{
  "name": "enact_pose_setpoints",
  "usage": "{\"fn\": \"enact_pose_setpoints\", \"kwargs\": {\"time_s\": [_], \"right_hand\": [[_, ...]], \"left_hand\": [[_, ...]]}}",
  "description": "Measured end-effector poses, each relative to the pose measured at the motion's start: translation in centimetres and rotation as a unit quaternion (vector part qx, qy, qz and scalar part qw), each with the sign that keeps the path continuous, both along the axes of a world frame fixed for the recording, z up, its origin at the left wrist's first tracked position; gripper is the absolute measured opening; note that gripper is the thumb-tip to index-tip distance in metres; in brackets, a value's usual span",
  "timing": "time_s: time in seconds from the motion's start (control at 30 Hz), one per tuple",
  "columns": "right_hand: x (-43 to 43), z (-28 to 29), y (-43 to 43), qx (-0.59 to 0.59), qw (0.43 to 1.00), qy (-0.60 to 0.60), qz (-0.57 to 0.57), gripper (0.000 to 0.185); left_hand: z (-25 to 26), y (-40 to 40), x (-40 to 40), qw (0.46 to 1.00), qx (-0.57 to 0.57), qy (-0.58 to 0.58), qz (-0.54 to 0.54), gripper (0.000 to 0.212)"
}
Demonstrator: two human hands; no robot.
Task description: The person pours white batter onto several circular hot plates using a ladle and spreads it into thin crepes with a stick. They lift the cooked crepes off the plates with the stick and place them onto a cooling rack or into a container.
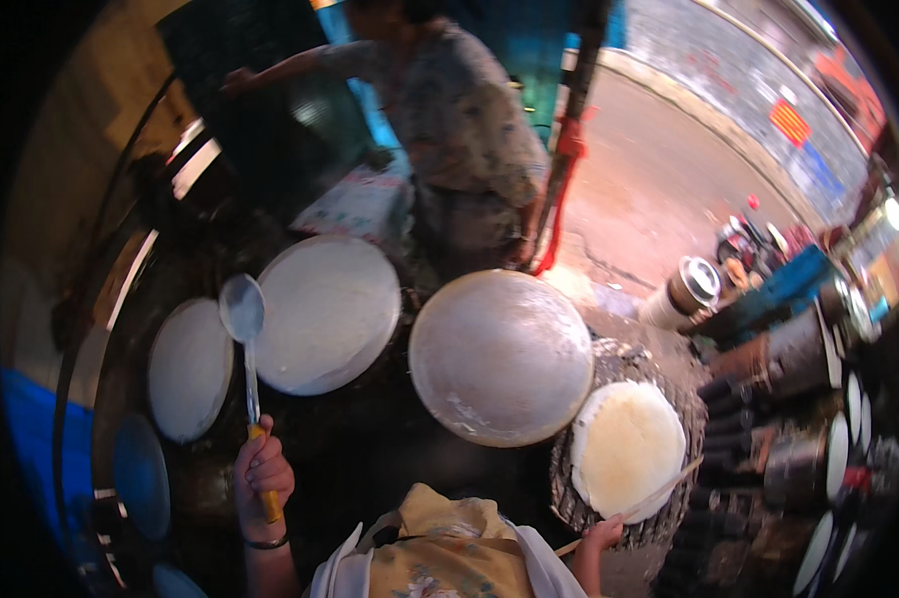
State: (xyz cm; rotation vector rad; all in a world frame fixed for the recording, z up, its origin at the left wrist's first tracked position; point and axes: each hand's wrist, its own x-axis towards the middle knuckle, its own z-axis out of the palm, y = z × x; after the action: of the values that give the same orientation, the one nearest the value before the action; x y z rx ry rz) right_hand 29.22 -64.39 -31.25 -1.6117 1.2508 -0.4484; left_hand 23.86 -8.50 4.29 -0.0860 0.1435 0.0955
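Note:
My left hand (pixel 264 472) is raised and wrapped around the yellow handle of a metal ladle (pixel 243 308). The bowl of the ladle overlaps two round griddles in the view; whether it touches either one I cannot tell. My right hand (pixel 605 532) grips a thin wooden stick (pixel 670 482) that crosses the lower edge of a flatbread (pixel 628 448). This pale yellow round with a whitish rim lies on a round woven mat (pixel 563 478). Left of it is a bare-looking round griddle (pixel 501 359) with white residue at its edge. A whitish layer covers another griddle (pixel 330 314).
Further left stand a pale round griddle (pixel 191 374) and a darker round plate (pixel 141 478). Beyond the griddles, a person (pixel 457 112) stretches out one arm. A post tied with red cloth (pixel 561 187) borders the street. Lidded containers (pixel 681 295) and dark cylinders (pixel 726 430) fill the right.

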Motion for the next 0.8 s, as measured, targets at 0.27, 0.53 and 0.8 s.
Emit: {"fn": "enact_pose_setpoints", "kwargs": {"time_s": [0.27, 0.53, 0.8], "right_hand": [[1.7, 7.9, 17.6, -0.211, 0.744, -0.059, 0.631, 0.024], [1.8, 12.4, 22.7, 0.044, 0.878, 0.059, 0.474, 0.030], [-0.3, 17.8, 36.2, -0.016, 0.654, -0.054, 0.755, 0.027]], "left_hand": [[-2.8, 2.1, -7.0, 0.992, -0.076, 0.005, 0.098, 0.028], [-6.1, 4.3, -16.7, 0.977, -0.097, 0.003, 0.189, 0.025], [-6.7, 5.6, -23.0, 0.962, -0.073, 0.033, 0.260, 0.019]]}}
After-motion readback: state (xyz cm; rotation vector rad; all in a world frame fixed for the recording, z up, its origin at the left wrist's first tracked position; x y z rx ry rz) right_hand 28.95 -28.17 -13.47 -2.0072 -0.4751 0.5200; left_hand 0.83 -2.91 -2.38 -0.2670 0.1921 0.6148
